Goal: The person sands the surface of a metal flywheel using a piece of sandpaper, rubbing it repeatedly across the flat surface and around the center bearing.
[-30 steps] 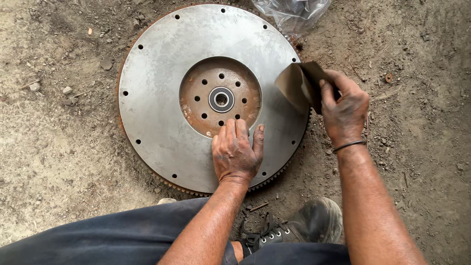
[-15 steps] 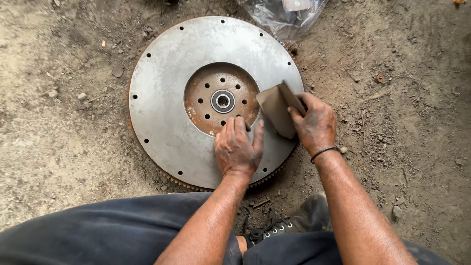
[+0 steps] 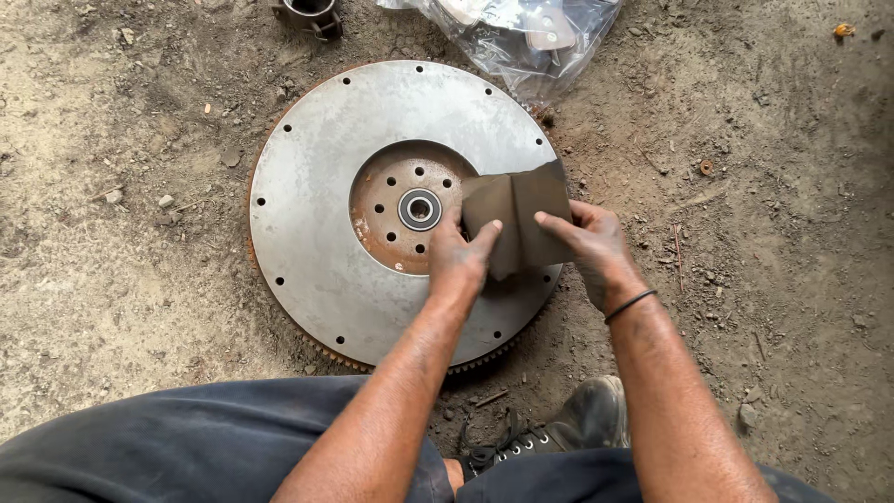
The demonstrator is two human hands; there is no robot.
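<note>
Flywheel (image 3: 317, 242), big grey steel disc with rusty hub, lies flat on dirt floor (image 3: 121, 307), center frame. Clear plastic bag (image 3: 531, 37) at top edge. Folded brown sandpaper sheet (image 3: 517, 219) over disc's right side; left hand (image 3: 458, 259) and right hand (image 3: 596, 244) both pinch it, grip closed on paper.

Dark trousers (image 3: 168, 447), black wristband (image 3: 630, 305) (bare forearms)
</note>
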